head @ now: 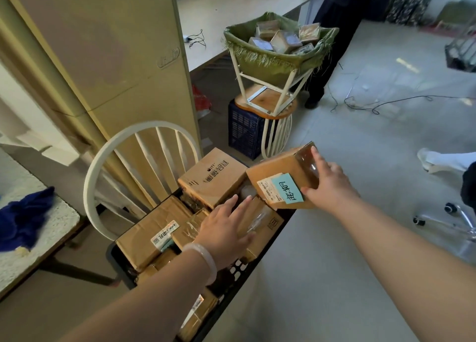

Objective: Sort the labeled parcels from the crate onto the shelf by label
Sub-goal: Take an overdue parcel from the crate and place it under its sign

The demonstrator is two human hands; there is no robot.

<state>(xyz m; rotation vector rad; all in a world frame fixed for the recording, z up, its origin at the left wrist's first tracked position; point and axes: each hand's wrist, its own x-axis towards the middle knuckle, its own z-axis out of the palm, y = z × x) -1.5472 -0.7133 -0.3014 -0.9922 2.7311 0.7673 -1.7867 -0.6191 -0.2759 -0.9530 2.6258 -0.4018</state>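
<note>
Just over the crate (247,279) rim, right hand (327,184) grips the labelled parcel (278,178) — left hand (223,236) flat, fingers (242,207) spread.

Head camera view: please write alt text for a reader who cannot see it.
The right hand grips a cardboard parcel with a blue label, tilted above a black crate full of parcels. The left hand rests flat on the parcels inside.

Parcels (154,228) hide most of the crate (239,269). Only its black rim shows, cut by the bottom edge. The left hand (226,228) covers the top of one parcel (268,220) there. The right hand (329,184) hides an end of the held parcel (278,169) above the crate. Print on a label (164,234) there is too small to read. Beyond the crate, a person (332,32) is cut off above the legs.
</note>
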